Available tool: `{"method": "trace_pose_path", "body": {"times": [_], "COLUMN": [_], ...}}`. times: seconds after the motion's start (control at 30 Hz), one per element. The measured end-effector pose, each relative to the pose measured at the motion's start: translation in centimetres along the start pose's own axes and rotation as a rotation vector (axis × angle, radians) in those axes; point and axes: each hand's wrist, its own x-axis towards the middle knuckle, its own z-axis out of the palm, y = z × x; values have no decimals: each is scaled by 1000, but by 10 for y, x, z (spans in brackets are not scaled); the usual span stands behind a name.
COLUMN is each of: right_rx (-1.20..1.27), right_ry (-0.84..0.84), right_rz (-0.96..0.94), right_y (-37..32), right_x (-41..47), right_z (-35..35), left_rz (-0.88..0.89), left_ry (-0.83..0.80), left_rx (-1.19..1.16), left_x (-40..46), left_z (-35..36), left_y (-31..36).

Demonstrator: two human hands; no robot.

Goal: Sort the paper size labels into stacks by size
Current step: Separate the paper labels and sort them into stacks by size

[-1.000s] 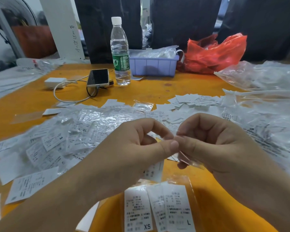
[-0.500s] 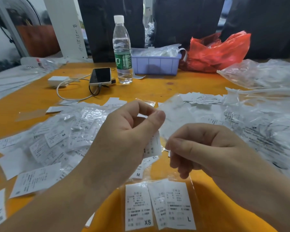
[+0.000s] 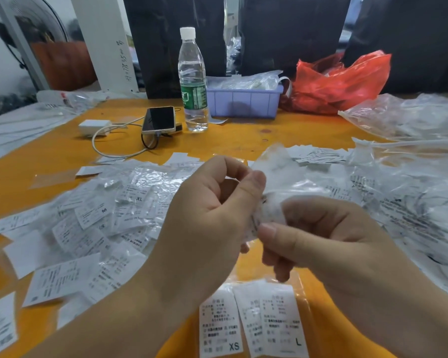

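My left hand (image 3: pixel 212 210) and my right hand (image 3: pixel 321 239) meet over the middle of the orange table (image 3: pixel 243 140). Between them is a blurred paper size label in a clear sleeve (image 3: pixel 269 202); the left thumb and fingers pinch its upper part, the right thumb and fingers pinch its lower edge. A heap of loose labels in sleeves (image 3: pixel 101 215) lies to the left, with XL and M visible. Near the front edge lie an XS label (image 3: pixel 220 324) and an L label (image 3: pixel 279 321) side by side.
A water bottle (image 3: pixel 193 81), a phone (image 3: pixel 158 120) with a white charger and cable (image 3: pixel 93 126), a lilac bin (image 3: pixel 243 100) and a red plastic bag (image 3: pixel 339 81) stand at the back. Clear plastic bags (image 3: pixel 409 177) and more labels (image 3: pixel 318 155) cover the right side.
My hands parted, with the left lifting a label, then came together again. The held label and sleeve now sit higher between both hands and are blurred by motion.
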Motion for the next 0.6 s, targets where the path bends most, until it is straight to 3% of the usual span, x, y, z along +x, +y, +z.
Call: {"method": "trace_pose_path", "body": {"times": [0.27,0.6], "right_rx": [100,120], "right_ry": [234,108], "right_rz": [-73,-9], "right_y": [-11,-7], "right_x": [1,5], "right_z": [-11,-12], "left_rz": [-13,-45], "left_ry": [63,-19], "left_rx": [-57,-95], "left_x": [4,3], "left_z": [-6,-5], "left_y": [1,-1]}}
